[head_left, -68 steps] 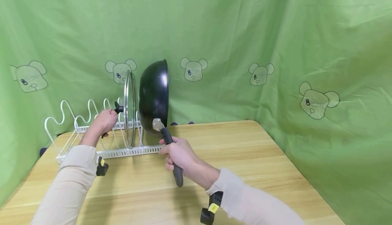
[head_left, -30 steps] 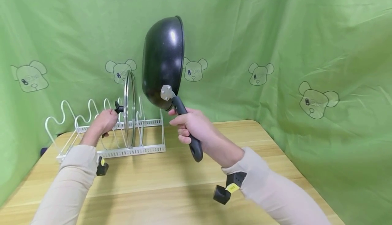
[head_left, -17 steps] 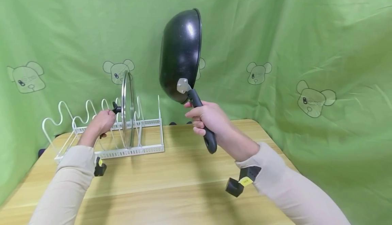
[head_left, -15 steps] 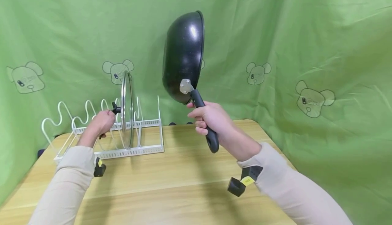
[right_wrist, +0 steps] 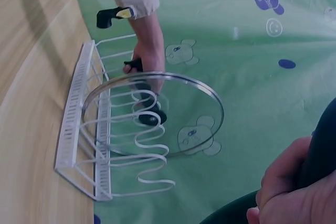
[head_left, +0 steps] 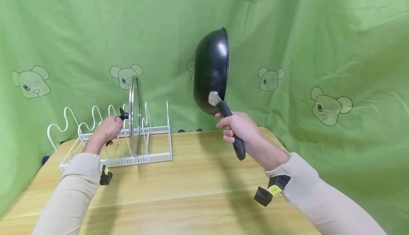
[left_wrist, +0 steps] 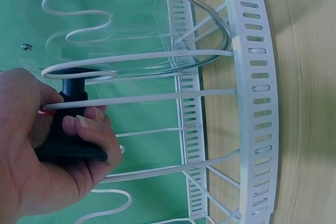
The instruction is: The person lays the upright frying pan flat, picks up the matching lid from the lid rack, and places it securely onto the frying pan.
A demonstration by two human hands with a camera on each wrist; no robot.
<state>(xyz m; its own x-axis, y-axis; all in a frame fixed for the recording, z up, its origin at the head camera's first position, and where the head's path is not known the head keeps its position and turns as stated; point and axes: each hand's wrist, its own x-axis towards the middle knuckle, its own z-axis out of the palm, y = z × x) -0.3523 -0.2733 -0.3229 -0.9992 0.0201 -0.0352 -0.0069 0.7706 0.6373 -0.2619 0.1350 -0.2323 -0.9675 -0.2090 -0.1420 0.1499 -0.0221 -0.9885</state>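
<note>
My left hand [head_left: 110,128] grips the black handle [left_wrist: 73,148] of a glass pot lid [right_wrist: 181,80] with a metal rim. That lid stands on edge between the wires of a white rack [head_left: 137,161]. My right hand [head_left: 241,130] grips the black handle [head_left: 239,148] of a dark wok [head_left: 211,70], its fingers curled round it. The wok hangs in the air right of the rack, upright on its side with the opening facing right; its inside is hidden. In the right wrist view, only part of the right hand and dark pieces of the wok show.
The rack stands at the back left of a wooden table [head_left: 179,192], with wire slots on both sides of the lid. A green curtain [head_left: 303,50] with bear prints hangs behind and along the sides. Both wrists carry black cameras [head_left: 263,196].
The wok has risen from the rack's right end, then moved right and dropped a little, still in my right hand. The left hand and lid stayed in place.
</note>
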